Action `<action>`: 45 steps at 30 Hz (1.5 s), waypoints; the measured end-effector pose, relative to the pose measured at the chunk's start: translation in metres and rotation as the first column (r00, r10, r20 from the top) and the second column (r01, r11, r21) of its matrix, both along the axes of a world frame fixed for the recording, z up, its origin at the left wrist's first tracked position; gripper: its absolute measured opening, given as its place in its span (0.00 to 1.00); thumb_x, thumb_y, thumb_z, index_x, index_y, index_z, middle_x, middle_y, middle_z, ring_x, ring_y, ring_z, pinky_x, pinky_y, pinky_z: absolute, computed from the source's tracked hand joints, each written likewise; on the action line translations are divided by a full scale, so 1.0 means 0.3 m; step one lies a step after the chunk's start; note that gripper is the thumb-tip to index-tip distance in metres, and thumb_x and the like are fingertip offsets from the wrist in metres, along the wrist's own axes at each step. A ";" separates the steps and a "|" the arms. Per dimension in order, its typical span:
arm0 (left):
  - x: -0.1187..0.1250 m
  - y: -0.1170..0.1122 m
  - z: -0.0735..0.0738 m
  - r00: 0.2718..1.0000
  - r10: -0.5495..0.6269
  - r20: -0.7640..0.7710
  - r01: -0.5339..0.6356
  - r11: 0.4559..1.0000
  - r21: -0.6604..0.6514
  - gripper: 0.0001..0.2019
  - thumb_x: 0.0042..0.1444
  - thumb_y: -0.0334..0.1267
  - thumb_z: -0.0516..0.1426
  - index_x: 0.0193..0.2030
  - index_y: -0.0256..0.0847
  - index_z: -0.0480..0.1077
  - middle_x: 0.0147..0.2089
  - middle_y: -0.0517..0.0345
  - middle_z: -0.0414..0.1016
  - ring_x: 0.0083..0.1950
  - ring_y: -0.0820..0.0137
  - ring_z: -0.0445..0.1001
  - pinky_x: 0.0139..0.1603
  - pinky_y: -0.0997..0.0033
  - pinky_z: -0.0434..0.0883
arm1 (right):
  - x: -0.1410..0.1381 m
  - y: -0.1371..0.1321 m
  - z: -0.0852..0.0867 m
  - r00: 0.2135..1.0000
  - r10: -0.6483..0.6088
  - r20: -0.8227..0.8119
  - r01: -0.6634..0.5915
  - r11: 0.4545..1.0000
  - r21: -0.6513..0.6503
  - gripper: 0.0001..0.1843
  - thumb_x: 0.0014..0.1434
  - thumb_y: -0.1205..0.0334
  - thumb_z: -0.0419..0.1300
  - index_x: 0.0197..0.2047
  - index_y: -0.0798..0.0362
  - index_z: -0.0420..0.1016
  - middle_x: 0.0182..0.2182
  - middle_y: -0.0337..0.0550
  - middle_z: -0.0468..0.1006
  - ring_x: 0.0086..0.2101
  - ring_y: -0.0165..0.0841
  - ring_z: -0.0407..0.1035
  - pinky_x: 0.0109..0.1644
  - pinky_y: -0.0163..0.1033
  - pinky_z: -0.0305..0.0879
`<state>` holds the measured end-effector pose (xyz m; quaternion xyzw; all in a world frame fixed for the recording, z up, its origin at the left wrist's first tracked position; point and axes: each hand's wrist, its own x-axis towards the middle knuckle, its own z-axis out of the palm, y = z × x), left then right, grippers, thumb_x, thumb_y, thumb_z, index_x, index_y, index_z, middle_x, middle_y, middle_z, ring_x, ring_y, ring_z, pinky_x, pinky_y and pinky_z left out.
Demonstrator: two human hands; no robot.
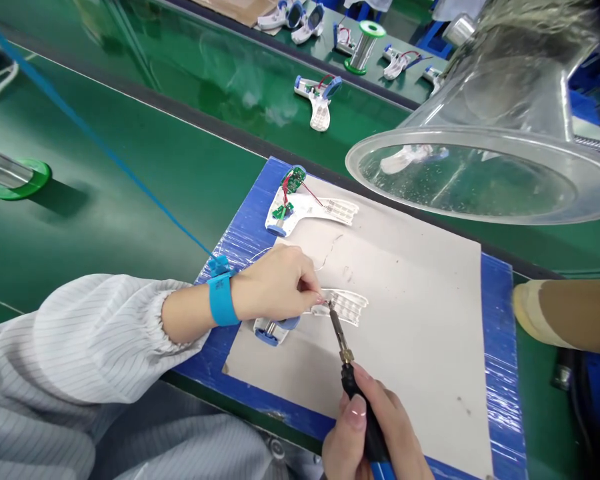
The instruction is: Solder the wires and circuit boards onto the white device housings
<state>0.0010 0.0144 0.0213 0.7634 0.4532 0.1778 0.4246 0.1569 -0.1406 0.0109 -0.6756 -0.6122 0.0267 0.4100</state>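
My right hand [380, 427] grips a soldering iron [353, 373] by its black and blue handle. The iron's tip touches or nearly touches the ribbed grip of a white plastic housing half [347, 305] lying on the pale sheet. Thumb and forefinger of my left hand [283, 283] are pinched right beside the tip, apparently on thin solder wire [260, 253], a fine strand of which shows behind the hand. This hand covers much of the housing, whose blue-trimmed end [270, 331] shows below it. A blue wrist strap [223, 298] circles my left wrist.
A second housing half [300, 213] with green boards and red wires lies at the sheet's [405, 320] upper left. A clear fume hood [480, 173] overhangs the upper right. Solder spools [15, 177] stand at left and back. Another opened housing [317, 100] sits on the green belt.
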 end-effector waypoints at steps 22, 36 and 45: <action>0.004 -0.003 0.001 1.000 0.019 -0.012 -0.019 0.999 -0.039 0.07 0.52 0.29 0.63 0.24 0.38 0.81 0.23 0.58 0.74 0.30 0.70 0.72 0.34 0.70 0.65 | 0.047 -0.033 -0.031 0.991 0.042 0.124 -0.039 0.999 -0.030 0.17 0.59 0.74 0.59 0.50 0.52 0.76 0.38 0.45 0.81 0.35 0.37 0.77 0.38 0.39 0.73; 0.009 -0.023 0.021 0.995 0.006 -0.096 0.002 0.996 0.090 0.08 0.51 0.27 0.62 0.24 0.38 0.81 0.22 0.60 0.74 0.33 0.68 0.70 0.42 0.65 0.65 | 0.042 -0.013 -0.014 0.998 0.057 0.027 -0.056 0.998 -0.019 0.12 0.63 0.68 0.57 0.49 0.57 0.77 0.36 0.48 0.80 0.35 0.37 0.77 0.37 0.39 0.71; 0.025 -0.040 0.005 0.988 0.135 -0.077 -0.128 0.988 0.091 0.07 0.55 0.31 0.64 0.29 0.43 0.83 0.28 0.58 0.80 0.48 0.62 0.74 0.55 0.55 0.59 | 0.028 -0.010 -0.032 0.998 0.023 -0.053 -0.023 1.000 0.001 0.12 0.63 0.68 0.58 0.50 0.54 0.77 0.35 0.47 0.81 0.35 0.38 0.77 0.33 0.39 0.72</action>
